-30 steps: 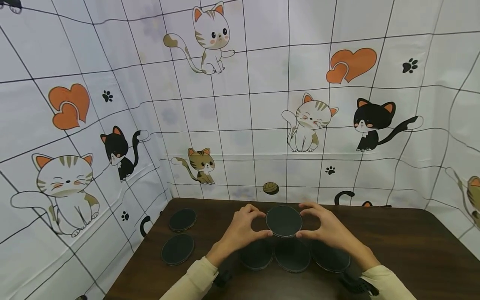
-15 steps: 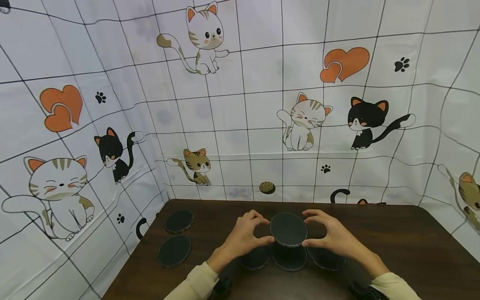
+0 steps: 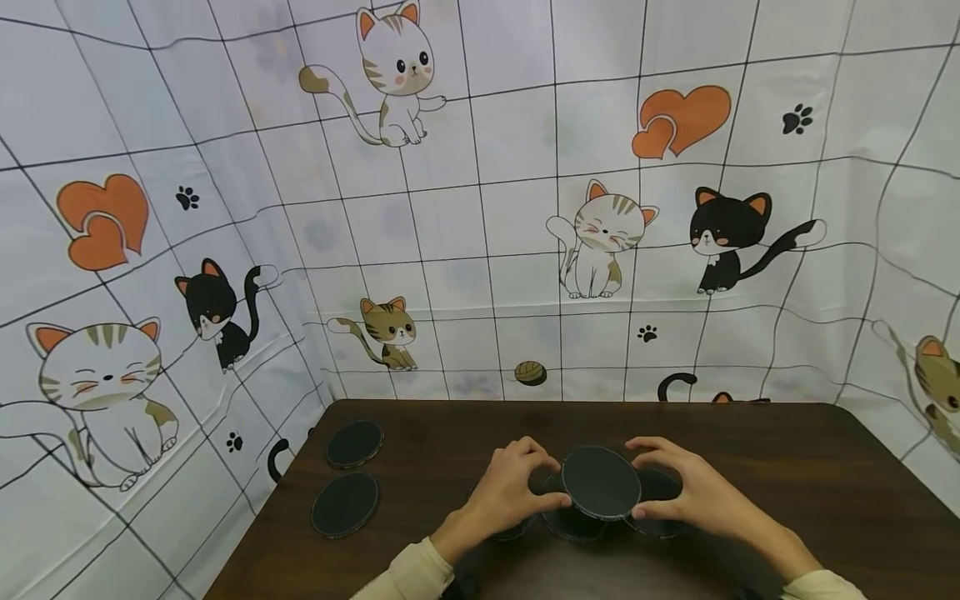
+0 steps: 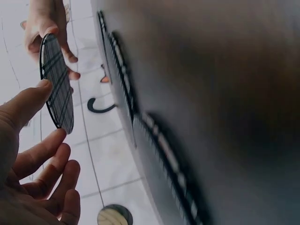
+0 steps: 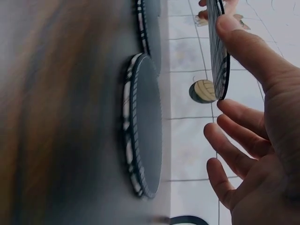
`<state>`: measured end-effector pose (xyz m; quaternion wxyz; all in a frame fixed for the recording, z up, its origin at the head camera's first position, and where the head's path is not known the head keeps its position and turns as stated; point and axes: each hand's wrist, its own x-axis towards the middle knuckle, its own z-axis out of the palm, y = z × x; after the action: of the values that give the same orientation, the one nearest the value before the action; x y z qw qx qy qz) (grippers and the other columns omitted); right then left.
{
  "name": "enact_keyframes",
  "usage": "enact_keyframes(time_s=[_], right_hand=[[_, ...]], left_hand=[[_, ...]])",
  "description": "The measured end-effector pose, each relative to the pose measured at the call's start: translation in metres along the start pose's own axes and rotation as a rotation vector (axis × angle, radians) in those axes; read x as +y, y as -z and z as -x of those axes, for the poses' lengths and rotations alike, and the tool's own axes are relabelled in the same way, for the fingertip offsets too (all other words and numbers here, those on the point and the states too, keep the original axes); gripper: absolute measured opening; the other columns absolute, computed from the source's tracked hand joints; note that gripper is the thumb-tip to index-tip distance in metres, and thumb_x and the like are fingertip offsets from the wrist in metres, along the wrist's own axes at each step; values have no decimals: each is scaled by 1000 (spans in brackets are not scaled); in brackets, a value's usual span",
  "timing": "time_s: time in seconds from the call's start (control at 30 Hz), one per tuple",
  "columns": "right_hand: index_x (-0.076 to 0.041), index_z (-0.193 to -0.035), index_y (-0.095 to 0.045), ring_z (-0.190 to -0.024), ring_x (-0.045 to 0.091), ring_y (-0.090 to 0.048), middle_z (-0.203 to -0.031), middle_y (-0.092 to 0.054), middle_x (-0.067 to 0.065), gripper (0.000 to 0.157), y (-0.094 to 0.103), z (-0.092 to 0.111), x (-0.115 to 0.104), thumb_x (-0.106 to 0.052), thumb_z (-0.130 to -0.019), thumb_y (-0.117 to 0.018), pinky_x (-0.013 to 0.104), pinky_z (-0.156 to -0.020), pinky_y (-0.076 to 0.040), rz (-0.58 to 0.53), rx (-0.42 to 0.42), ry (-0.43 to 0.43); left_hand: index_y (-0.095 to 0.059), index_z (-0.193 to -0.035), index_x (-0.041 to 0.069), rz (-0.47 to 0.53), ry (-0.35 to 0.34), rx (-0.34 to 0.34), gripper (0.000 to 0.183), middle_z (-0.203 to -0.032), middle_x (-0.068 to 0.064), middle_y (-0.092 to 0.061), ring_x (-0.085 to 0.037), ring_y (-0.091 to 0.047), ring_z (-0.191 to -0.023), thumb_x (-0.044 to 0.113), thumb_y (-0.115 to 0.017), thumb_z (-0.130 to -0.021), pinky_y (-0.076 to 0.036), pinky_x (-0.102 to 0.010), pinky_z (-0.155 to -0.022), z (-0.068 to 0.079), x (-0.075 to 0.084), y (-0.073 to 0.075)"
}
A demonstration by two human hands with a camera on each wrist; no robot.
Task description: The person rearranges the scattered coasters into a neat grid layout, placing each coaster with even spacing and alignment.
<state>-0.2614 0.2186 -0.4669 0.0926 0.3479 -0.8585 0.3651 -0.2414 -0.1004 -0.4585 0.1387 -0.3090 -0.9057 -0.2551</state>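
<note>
A cat-print curtain hangs behind a brown table. Above the table, the left hand and right hand pinch opposite edges of one raised coaster, with three coasters lying below and two coasters at the left.

Soft, even light above a dark worktop
Head view fairly crisp; in both wrist views the worktop blurs and the cat-print sheet pales toward white. A dull grey sheen lies across the worktop's near part.
</note>
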Motion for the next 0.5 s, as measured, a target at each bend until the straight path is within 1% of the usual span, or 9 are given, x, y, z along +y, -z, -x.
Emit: enact_keyframes(time_s=[0.13, 0.23, 0.33, 0.5], right_hand=[[-22, -116, -71, -121, 17, -57, -137, -58, -1, 52, 5, 9, 3, -45, -74, -90, 35, -91, -51, 37, 21, 37], [-26, -113, -70, -122, 14, -55, -137, -57, -1, 49, 8, 17, 4, -43, -73, -91, 28, -91, -49, 44, 20, 52], [-27, -112, -70, -121, 14, -56, -137, -57, 0, 47, 11, 25, 3, -41, -73, -92, 27, -90, -48, 42, 14, 64], [-30, -111, -69, -120, 10, -55, -137, -57, 0, 47, 11, 40, 3, -39, -72, -94, 27, -89, -49, 45, 0, 51]], left_hand=[[-76, -112, 20, 0, 5, -12, 40, -110, 10, -57, -6, -53, -98, 51, -79, -86, -44, -37, -90, 1, 9, -4], [-76, -111, 22, 7, 18, -39, 40, -110, 11, -56, -5, -52, -98, 53, -78, -86, -43, -36, -90, 3, 16, -7], [-76, -110, 23, -12, 31, -70, 40, -109, 13, -55, -4, -52, -98, 55, -78, -86, -44, -34, -91, 6, 24, -9], [-77, -108, 25, -54, 79, -150, 41, -106, 16, -54, -1, -52, -96, 58, -78, -83, -46, -31, -90, 11, 38, -16]])
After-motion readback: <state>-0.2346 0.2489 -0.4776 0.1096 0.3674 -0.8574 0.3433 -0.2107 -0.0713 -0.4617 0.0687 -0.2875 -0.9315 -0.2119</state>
